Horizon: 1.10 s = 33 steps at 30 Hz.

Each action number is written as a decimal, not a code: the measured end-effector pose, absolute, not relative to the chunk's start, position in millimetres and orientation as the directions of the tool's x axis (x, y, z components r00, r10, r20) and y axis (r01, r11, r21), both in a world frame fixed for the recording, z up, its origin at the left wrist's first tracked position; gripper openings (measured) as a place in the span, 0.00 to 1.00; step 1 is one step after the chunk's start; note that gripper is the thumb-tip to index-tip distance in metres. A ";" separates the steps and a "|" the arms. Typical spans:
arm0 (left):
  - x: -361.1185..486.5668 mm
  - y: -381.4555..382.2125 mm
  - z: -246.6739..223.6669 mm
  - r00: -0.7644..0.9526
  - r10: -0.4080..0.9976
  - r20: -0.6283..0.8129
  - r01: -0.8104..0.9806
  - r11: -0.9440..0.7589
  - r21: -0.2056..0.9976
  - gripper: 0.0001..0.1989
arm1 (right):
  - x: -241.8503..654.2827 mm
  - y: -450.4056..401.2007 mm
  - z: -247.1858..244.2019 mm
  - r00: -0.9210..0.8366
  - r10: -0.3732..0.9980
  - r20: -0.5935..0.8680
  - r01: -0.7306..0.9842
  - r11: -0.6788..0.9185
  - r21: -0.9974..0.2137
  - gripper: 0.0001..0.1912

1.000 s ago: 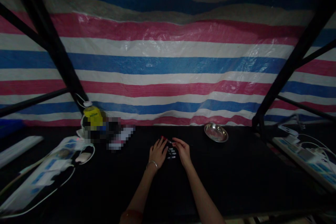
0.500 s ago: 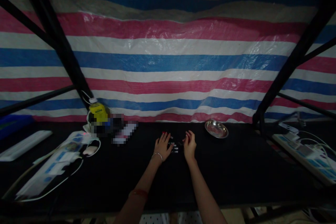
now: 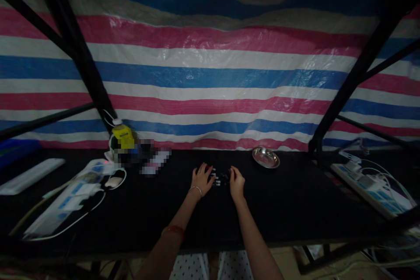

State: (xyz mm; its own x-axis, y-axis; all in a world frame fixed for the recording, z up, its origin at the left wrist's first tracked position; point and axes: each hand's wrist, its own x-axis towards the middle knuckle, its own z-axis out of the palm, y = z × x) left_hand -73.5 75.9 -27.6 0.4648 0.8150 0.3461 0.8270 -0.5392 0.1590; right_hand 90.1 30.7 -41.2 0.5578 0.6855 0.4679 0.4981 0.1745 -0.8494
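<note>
My left hand rests palm down on the black tabletop, its fingers spread and a bangle on the wrist. Just right of its thumb and fingertips lie several small dark pieces with shiny silver parts, grouped close together. Their exact kind is too small to tell. My right hand is on the other side of this group, thumb and fingers pinched together. Whatever is between those fingertips is too dark and small to make out. Some small dark bits lie between the two hands.
A round metal dish stands at the back right. On the left are a yellow bottle, a power strip with plugs and cables and a white bar. Another power strip lies far right. Striped sheeting hangs behind.
My right hand has turned, its fingers going from loosely curled and raised to a pinch close to the tabletop. My left hand stays spread in nearly the same place. The camera view has shifted slightly.
</note>
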 end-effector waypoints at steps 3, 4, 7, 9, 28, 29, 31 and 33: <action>-73.4 75.2 -29.0 0.458 0.828 0.324 0.830 -0.529 0.178 0.23 | 89.7 26.1 -37.4 0.592 0.695 0.408 0.485 0.097 -0.869 0.22; -73.4 74.8 -29.3 0.452 0.834 0.315 0.833 -0.522 0.186 0.23 | 89.7 24.6 -35.9 0.599 0.700 0.389 0.492 0.062 -0.868 0.23; -73.6 73.1 -28.5 0.433 0.849 0.304 0.842 -0.501 0.200 0.23 | 89.2 20.9 -31.0 0.604 0.726 0.329 0.531 -0.058 -0.846 0.22; -73.9 72.1 -26.8 0.422 0.856 0.299 0.847 -0.490 0.205 0.23 | 88.6 19.4 -27.7 0.611 0.741 0.279 0.546 -0.140 -0.826 0.22; -73.7 81.2 -25.3 0.406 0.865 0.295 0.815 -0.489 0.312 0.23 | 88.2 23.0 -33.0 0.692 0.634 0.345 0.521 -0.108 -0.846 0.14; -73.8 82.0 -25.7 0.404 0.865 0.299 0.809 -0.490 0.325 0.23 | 88.4 23.6 -33.8 0.694 0.630 0.349 0.509 -0.087 -0.856 0.13; -73.8 82.8 -25.8 0.402 0.861 0.312 0.798 -0.497 0.341 0.23 | 89.5 25.4 -36.0 0.688 0.627 0.366 0.486 -0.025 -0.873 0.14; -73.8 82.2 -24.6 0.401 0.855 0.328 0.794 -0.504 0.341 0.22 | 91.1 27.3 -38.2 0.673 0.627 0.393 0.472 0.045 -0.880 0.16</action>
State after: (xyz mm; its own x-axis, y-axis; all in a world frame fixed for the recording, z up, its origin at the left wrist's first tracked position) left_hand -73.8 82.2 -24.6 0.4015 0.8550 0.3284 0.7938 -0.5037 0.3408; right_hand 91.1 27.3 -38.2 0.6728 0.6267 0.3932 0.4722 0.0453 -0.8803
